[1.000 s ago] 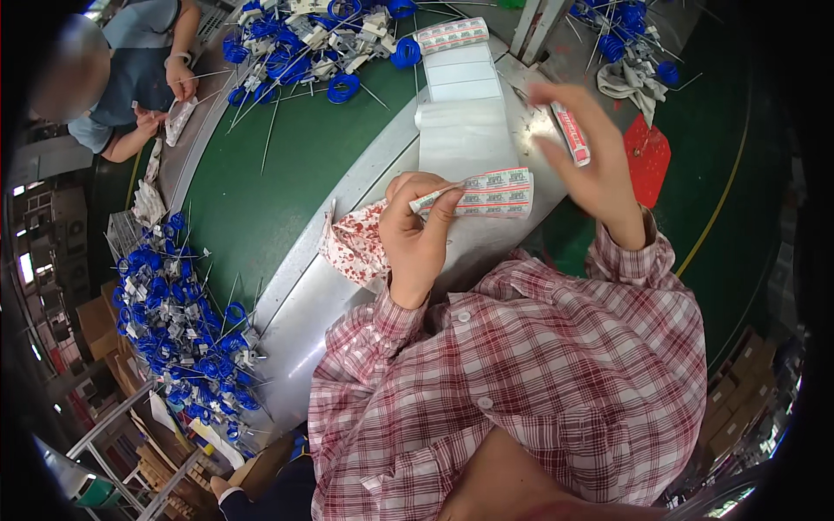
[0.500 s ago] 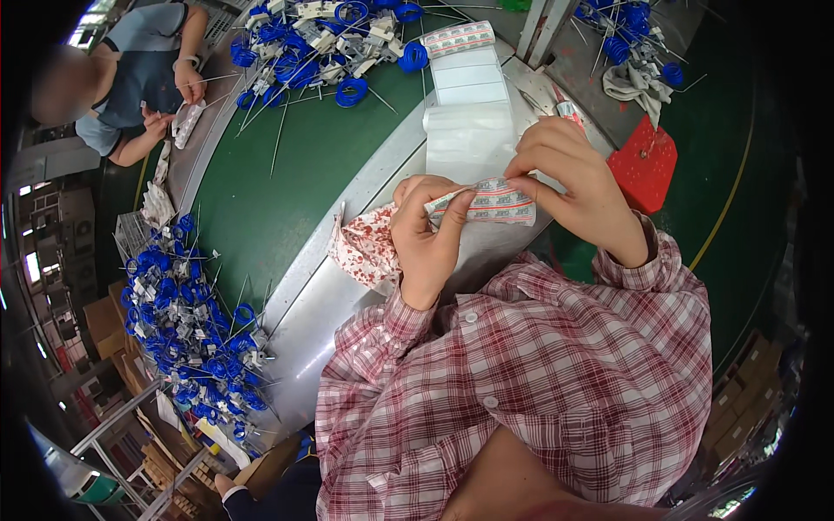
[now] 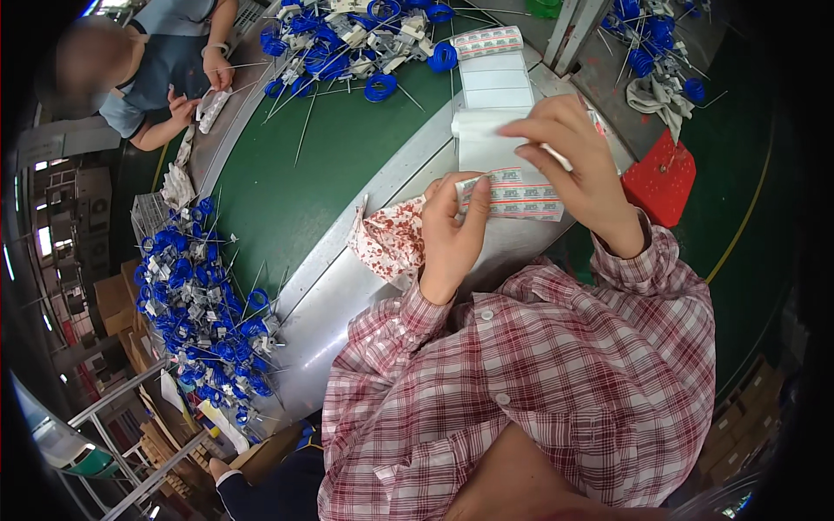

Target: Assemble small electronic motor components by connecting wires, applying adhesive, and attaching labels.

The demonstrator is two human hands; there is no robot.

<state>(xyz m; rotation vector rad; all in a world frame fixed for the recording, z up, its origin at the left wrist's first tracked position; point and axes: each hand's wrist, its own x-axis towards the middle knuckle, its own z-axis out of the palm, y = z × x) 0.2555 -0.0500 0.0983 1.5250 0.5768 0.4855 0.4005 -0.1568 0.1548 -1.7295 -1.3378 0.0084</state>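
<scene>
My left hand [image 3: 453,227] pinches the left end of a strip of printed labels [image 3: 530,205], pale grey with red lines, between thumb and fingers. To the strip's upper right hovers my right hand [image 3: 573,169], its thumb and forefinger apart. I see no label between those fingertips, though a small one could be hidden. Beyond both hands a label roll [image 3: 486,42] lies on the metal table edge, with its white backing strip [image 3: 495,89] unrolled toward me. A red-and-white patterned cloth [image 3: 387,240] lies beside my left hand.
Blue coiled wires with pale connector blocks are heaped at the far side [image 3: 347,43] and the left [image 3: 204,321] of the green conveyor belt [image 3: 330,165]. Another person [image 3: 169,69] works at the far left. A red plate [image 3: 662,182] hangs at right, near a grey rag [image 3: 658,104].
My right hand has come off the strip and risen, its fingers parting. The strip now lies flatter and shows more of its face in my left hand. The whole view has shifted slightly.
</scene>
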